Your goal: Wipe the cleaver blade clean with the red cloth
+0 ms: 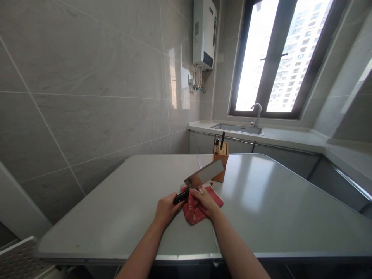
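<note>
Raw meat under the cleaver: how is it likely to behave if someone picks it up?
The raw meat looks floppy: it folds and bunches under the right hand instead of keeping a flat shape. Its moist-looking surface suggests it may be slippery, so it would probably sag and could slide if lifted by one edge.

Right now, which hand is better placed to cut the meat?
Left, probably: the left hand grips the cleaver by its handle, while the right hand rests on the meat.
</note>
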### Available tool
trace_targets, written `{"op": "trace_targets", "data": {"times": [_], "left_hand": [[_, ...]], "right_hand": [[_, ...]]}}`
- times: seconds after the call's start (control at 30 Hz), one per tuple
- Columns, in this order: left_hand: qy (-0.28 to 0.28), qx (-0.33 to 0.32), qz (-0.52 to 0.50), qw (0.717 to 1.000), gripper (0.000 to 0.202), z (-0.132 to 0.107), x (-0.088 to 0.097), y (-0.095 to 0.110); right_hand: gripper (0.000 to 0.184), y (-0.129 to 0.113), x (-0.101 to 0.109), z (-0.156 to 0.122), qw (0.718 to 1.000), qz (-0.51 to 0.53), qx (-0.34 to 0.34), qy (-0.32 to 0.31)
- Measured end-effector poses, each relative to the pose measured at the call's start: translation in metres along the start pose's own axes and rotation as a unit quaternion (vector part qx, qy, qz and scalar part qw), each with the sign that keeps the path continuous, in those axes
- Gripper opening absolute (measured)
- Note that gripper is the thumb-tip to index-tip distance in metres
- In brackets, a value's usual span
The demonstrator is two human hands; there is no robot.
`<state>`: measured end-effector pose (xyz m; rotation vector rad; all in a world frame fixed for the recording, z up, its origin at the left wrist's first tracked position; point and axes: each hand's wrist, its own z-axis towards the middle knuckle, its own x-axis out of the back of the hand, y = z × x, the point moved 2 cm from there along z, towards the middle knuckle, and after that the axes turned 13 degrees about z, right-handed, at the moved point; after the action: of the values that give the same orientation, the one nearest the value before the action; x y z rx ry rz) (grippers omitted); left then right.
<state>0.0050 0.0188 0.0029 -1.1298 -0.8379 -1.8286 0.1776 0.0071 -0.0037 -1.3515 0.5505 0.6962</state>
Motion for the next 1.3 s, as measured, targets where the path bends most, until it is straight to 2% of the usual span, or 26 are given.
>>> {"op": "trace_targets", "data": {"times": [0.3, 0.57, 0.8, 1.07, 1.3], "left_hand": [[0.016, 0.006, -0.006, 1.000, 0.032, -0.001, -0.003, -0.001], [0.019, 0.020, -0.003, 1.000, 0.033, 0.000, -0.004, -0.002], [0.014, 0.037, -0.008, 0.999, 0.030, 0.001, -0.003, -0.002], [-0.025, -0.021, 0.003, 0.999, 0.029, 0.000, 0.000, 0.004], [-0.034, -0.016, 0.004, 0.999, 0.027, 0.000, 0.001, 0.003]], "right_hand": [[0.030, 0.000, -0.003, -0.001, 1.000, -0.003, -0.007, -0.028], [0.032, 0.003, 0.003, 0.002, 1.000, -0.009, 0.004, -0.002], [0.034, 0.001, 0.007, 0.007, 0.998, 0.038, 0.035, 0.022], [0.034, 0.005, 0.007, 0.001, 0.999, 0.033, -0.012, 0.008], [0.037, 0.006, 0.003, -0.006, 0.994, 0.000, -0.086, -0.062]]}}
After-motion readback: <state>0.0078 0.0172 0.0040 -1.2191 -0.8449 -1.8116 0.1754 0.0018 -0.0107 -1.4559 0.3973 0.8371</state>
